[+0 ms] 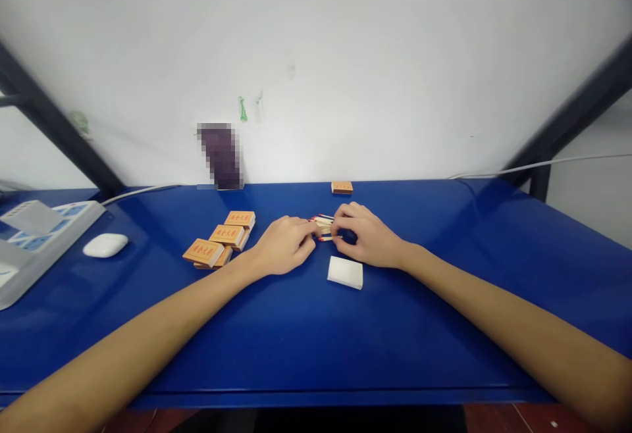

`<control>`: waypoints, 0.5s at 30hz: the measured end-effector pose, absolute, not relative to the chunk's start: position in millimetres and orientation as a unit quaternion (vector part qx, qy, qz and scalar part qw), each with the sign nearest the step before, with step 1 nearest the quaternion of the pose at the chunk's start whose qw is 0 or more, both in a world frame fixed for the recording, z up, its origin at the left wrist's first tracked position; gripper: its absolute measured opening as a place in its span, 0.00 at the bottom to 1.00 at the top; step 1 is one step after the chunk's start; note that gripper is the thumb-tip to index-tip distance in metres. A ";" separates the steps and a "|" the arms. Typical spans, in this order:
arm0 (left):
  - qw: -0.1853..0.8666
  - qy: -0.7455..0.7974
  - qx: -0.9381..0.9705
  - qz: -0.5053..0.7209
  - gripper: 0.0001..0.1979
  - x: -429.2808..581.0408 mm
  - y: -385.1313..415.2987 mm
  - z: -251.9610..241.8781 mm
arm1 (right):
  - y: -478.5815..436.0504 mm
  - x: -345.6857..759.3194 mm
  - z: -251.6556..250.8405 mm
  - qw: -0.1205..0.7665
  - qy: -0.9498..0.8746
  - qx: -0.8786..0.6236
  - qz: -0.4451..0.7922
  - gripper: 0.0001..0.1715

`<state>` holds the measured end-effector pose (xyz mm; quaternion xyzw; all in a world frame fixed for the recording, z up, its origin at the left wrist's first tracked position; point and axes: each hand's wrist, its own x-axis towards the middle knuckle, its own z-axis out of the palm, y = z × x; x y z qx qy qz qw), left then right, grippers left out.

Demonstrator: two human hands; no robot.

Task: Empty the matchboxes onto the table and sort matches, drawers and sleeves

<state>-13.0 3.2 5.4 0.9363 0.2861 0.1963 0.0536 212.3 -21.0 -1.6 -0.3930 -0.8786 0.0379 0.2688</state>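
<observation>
Matches (323, 224) at centre

A white box (345, 273) lies nearest, at 5 o'clock from the matches. The left hand (284, 245) meets them at 9, fingers bent, a narrow gap to the thumb; the right hand (370, 235) at 3, thumb and fingers parted wider (whether either pinches a match, I cannot tell). Orange boxes (226, 235) lie stacked well off at 9; a lone box (342, 187) sits beyond, at 1.

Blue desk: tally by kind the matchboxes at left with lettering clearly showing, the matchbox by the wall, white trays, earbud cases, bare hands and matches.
Lettered matchboxes at left: 3
Matchbox by the wall: 1
White matchbox tray: 1
White earbud case: 1
Bare hands, left hand and right hand: 2
Matches: partly hidden, not countable
Total counted: 8
</observation>
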 end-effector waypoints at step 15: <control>0.041 0.290 0.933 0.209 0.13 -13.7 1.8 6.0 | -21.9 211.6 -1.5 0.276 -0.891 -0.358 0.045 0.04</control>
